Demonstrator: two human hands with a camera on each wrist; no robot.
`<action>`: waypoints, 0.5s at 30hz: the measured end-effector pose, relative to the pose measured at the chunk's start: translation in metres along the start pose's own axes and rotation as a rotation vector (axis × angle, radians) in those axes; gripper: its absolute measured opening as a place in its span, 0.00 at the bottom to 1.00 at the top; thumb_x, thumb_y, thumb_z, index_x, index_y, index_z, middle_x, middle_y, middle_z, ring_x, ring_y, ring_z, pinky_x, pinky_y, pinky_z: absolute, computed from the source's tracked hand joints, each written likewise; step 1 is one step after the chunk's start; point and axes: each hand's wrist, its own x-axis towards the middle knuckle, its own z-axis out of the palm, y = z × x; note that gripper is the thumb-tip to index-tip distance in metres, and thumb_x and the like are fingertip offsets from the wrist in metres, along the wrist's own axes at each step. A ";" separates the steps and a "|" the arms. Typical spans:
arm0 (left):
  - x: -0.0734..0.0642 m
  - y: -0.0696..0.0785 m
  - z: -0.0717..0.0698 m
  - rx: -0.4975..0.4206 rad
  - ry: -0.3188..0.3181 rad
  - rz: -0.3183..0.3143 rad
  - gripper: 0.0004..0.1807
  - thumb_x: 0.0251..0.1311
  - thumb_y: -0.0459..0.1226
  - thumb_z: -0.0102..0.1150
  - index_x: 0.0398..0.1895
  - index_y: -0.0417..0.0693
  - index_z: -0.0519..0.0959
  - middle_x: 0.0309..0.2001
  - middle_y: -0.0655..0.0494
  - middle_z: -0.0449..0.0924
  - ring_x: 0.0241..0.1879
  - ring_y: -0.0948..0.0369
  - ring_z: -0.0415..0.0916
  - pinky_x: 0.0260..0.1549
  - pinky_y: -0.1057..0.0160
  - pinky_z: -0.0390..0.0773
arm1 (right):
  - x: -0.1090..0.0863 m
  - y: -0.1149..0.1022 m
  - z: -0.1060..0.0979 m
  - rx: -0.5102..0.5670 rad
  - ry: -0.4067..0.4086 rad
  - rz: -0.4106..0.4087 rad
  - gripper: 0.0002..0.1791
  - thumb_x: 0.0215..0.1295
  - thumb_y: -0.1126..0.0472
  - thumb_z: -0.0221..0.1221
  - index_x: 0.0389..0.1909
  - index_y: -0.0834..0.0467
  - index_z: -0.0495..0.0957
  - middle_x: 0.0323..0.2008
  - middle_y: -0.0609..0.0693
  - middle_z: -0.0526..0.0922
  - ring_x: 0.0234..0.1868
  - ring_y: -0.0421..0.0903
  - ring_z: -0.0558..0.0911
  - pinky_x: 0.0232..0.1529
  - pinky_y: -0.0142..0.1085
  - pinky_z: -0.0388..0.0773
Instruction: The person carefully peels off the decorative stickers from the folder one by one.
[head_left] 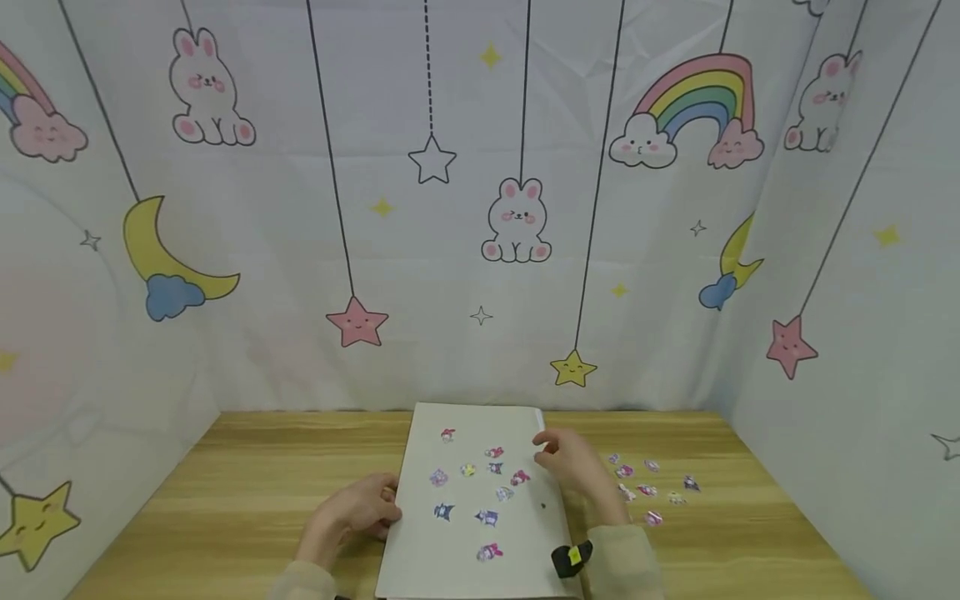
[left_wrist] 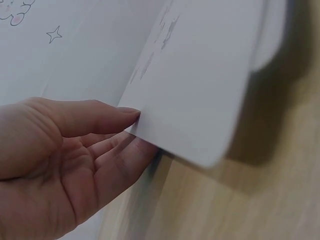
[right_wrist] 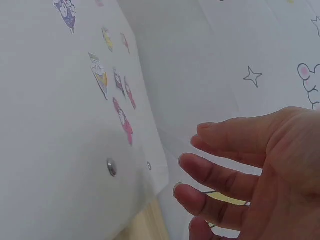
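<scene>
A white folder-like board (head_left: 442,558) with rounded corners lies on the wooden table, bearing several small cartoon stickers (head_left: 487,518). At its left edge, my left hand (head_left: 358,506) pinches it; in the left wrist view the thumb lies on top of the board's corner (left_wrist: 200,145) and fingers go beneath. My right hand (head_left: 570,462) hovers by the upper right edge, its fingers loosely bent with nothing between them. The right wrist view shows a gap between those fingers and the board, plus a metal stud (right_wrist: 111,167) on the board's surface.
More loose stickers (head_left: 648,490) are scattered on the table (head_left: 750,542) to the right of the board. A white curtain (head_left: 450,358) printed with rabbits, stars and rainbows stands behind and along both sides. A black strap with a yellow patch (head_left: 572,558) is at the right wrist.
</scene>
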 end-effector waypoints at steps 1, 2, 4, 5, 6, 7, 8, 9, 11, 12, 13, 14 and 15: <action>0.000 -0.001 0.000 0.001 0.008 -0.003 0.22 0.54 0.21 0.57 0.54 0.28 0.69 0.37 0.44 0.71 0.32 0.54 0.76 0.31 0.57 0.82 | 0.001 -0.001 0.003 -0.002 -0.005 0.000 0.12 0.65 0.64 0.62 0.49 0.61 0.80 0.37 0.51 0.78 0.36 0.48 0.75 0.35 0.42 0.76; 0.000 -0.001 0.000 0.002 0.014 -0.005 0.21 0.54 0.21 0.56 0.53 0.28 0.69 0.37 0.45 0.71 0.31 0.54 0.76 0.30 0.57 0.82 | 0.003 -0.001 0.006 -0.018 -0.012 -0.008 0.11 0.64 0.64 0.62 0.47 0.61 0.81 0.36 0.51 0.78 0.35 0.48 0.75 0.34 0.41 0.76; 0.000 -0.002 0.001 0.000 0.017 0.005 0.20 0.53 0.21 0.56 0.52 0.28 0.69 0.36 0.45 0.70 0.31 0.54 0.76 0.30 0.57 0.82 | 0.005 -0.001 0.012 -0.038 -0.031 -0.016 0.09 0.63 0.65 0.63 0.44 0.60 0.81 0.35 0.52 0.77 0.35 0.48 0.74 0.34 0.42 0.76; 0.000 -0.002 0.001 -0.001 0.017 0.011 0.20 0.53 0.21 0.56 0.51 0.28 0.69 0.35 0.45 0.70 0.30 0.54 0.76 0.30 0.57 0.82 | 0.005 -0.001 0.015 -0.053 -0.037 -0.022 0.09 0.62 0.65 0.63 0.43 0.60 0.82 0.34 0.52 0.77 0.35 0.48 0.75 0.34 0.42 0.76; 0.000 -0.002 0.002 -0.002 0.016 0.018 0.20 0.53 0.20 0.55 0.51 0.28 0.69 0.35 0.45 0.70 0.30 0.54 0.76 0.29 0.57 0.82 | 0.006 -0.001 0.017 -0.064 -0.043 -0.023 0.08 0.61 0.65 0.64 0.42 0.60 0.82 0.34 0.52 0.77 0.34 0.48 0.75 0.33 0.42 0.75; 0.000 -0.002 0.002 -0.004 0.013 0.023 0.20 0.52 0.20 0.55 0.51 0.27 0.69 0.35 0.45 0.70 0.29 0.54 0.75 0.29 0.57 0.82 | 0.006 -0.001 0.019 -0.076 -0.048 -0.027 0.08 0.61 0.65 0.64 0.41 0.61 0.82 0.33 0.52 0.77 0.34 0.48 0.75 0.33 0.42 0.75; 0.000 -0.002 0.003 -0.004 0.013 0.025 0.20 0.52 0.20 0.55 0.50 0.27 0.69 0.34 0.45 0.69 0.29 0.54 0.75 0.29 0.57 0.82 | 0.006 -0.002 0.021 -0.091 -0.054 -0.032 0.08 0.60 0.66 0.64 0.40 0.61 0.81 0.32 0.52 0.77 0.33 0.48 0.75 0.33 0.42 0.75; 0.000 -0.001 0.003 -0.002 0.013 0.027 0.19 0.52 0.20 0.55 0.50 0.28 0.69 0.34 0.46 0.69 0.29 0.55 0.75 0.28 0.58 0.82 | 0.006 -0.002 0.022 -0.097 -0.059 -0.031 0.07 0.60 0.66 0.64 0.39 0.62 0.81 0.32 0.52 0.77 0.32 0.48 0.75 0.32 0.42 0.75; 0.000 0.000 0.004 0.005 0.020 0.024 0.19 0.52 0.20 0.55 0.50 0.28 0.69 0.34 0.46 0.69 0.29 0.55 0.74 0.28 0.58 0.81 | 0.005 -0.004 0.024 -0.110 -0.068 -0.020 0.07 0.60 0.67 0.64 0.39 0.62 0.80 0.31 0.52 0.76 0.31 0.48 0.75 0.30 0.41 0.75; 0.000 0.000 0.004 0.007 0.023 0.024 0.19 0.52 0.20 0.55 0.50 0.28 0.69 0.34 0.46 0.69 0.29 0.55 0.74 0.28 0.59 0.81 | 0.005 -0.006 0.025 -0.108 -0.073 -0.008 0.07 0.61 0.67 0.64 0.39 0.63 0.80 0.30 0.52 0.76 0.30 0.47 0.74 0.30 0.41 0.75; -0.001 0.000 0.004 0.009 0.025 0.022 0.19 0.53 0.21 0.55 0.49 0.28 0.69 0.33 0.46 0.69 0.29 0.55 0.74 0.28 0.59 0.81 | 0.004 -0.007 0.026 -0.107 -0.079 -0.001 0.07 0.60 0.67 0.63 0.39 0.63 0.79 0.30 0.52 0.76 0.30 0.48 0.74 0.29 0.41 0.75; -0.001 0.000 0.004 0.011 0.028 0.022 0.18 0.53 0.21 0.55 0.49 0.28 0.69 0.33 0.47 0.69 0.29 0.56 0.74 0.28 0.59 0.81 | 0.004 -0.008 0.026 -0.106 -0.085 0.007 0.07 0.61 0.68 0.63 0.39 0.63 0.79 0.30 0.52 0.76 0.30 0.48 0.74 0.29 0.42 0.75; -0.001 0.000 0.004 0.014 0.027 0.023 0.18 0.53 0.21 0.55 0.49 0.29 0.69 0.33 0.47 0.69 0.29 0.56 0.74 0.28 0.59 0.81 | 0.003 -0.009 0.026 -0.109 -0.091 0.014 0.07 0.61 0.68 0.62 0.39 0.63 0.79 0.30 0.52 0.76 0.30 0.48 0.75 0.29 0.42 0.75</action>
